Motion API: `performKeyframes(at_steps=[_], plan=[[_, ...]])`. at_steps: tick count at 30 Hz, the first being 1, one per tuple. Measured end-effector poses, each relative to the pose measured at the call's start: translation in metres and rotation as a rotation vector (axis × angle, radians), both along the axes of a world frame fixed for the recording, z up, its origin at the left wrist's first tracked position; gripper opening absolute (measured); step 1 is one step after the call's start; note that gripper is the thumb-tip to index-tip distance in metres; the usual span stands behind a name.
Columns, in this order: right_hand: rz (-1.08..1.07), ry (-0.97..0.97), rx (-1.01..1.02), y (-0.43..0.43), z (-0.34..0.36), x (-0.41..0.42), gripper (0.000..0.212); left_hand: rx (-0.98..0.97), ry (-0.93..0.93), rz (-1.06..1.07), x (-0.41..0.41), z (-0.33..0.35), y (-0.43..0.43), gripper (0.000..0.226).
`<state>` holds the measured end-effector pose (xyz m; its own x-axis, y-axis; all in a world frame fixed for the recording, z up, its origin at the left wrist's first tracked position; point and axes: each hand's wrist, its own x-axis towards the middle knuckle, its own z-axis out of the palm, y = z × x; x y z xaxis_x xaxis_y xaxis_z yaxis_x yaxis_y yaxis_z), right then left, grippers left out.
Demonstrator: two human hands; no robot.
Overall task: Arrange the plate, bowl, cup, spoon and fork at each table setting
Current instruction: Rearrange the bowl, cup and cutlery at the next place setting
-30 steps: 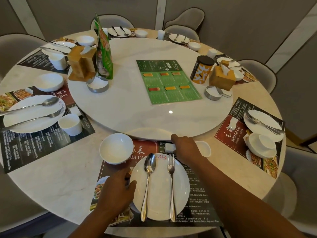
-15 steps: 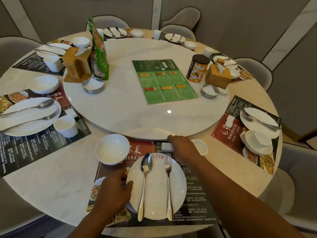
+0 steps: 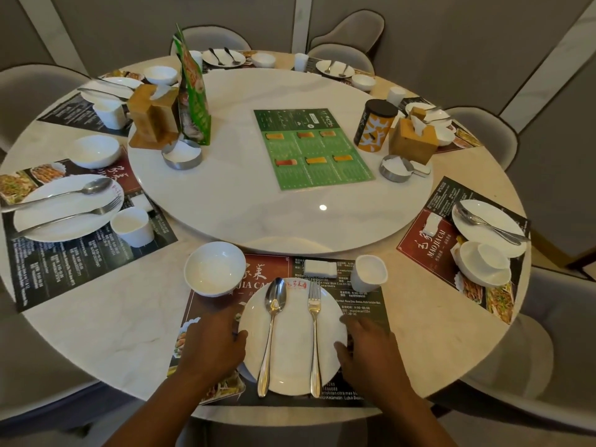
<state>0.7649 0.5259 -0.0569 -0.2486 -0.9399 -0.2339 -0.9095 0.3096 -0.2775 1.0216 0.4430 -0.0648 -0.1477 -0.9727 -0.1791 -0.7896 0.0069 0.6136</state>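
On the placemat (image 3: 364,312) right in front of me lies a white plate (image 3: 292,346), with a spoon (image 3: 273,321) and a fork (image 3: 314,333) side by side on it. My left hand (image 3: 213,346) grips the plate's left rim, thumb on the edge. The plate's right rim is held by my right hand (image 3: 371,346). A white bowl (image 3: 214,269) stands at the mat's far left corner and a white cup (image 3: 367,272) at its far right, both free of my hands.
A marble turntable (image 3: 245,195) fills the middle, carrying a green menu (image 3: 309,150), tin, tissue boxes and ashtrays. A left setting (image 3: 64,211) has plate, cutlery, cup and bowl spread out. At the right setting (image 3: 487,227) a cup sits inside the bowl (image 3: 483,266). Chairs ring the table.
My right hand has let go of the cup at the mat's far right and come back to the plate's right rim. My left hand stays at the left rim.
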Motion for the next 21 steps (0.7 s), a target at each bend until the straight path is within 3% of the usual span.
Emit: performKeyframes(at_steps=[12, 16, 21], plan=[[0.021, -0.066, 0.065, 0.001, -0.009, -0.007, 0.056, 0.029, 0.082, 0.077, -0.004, -0.007, 0.004, 0.039], [0.045, -0.076, 0.062, 0.000, -0.008, -0.009, 0.057, 0.016, 0.004, 0.111, -0.007, -0.010, 0.006, 0.030], [0.062, -0.077, 0.057, -0.001, -0.005, -0.011, 0.056, 0.009, -0.016, 0.106, -0.007, -0.011, 0.007, 0.036]])
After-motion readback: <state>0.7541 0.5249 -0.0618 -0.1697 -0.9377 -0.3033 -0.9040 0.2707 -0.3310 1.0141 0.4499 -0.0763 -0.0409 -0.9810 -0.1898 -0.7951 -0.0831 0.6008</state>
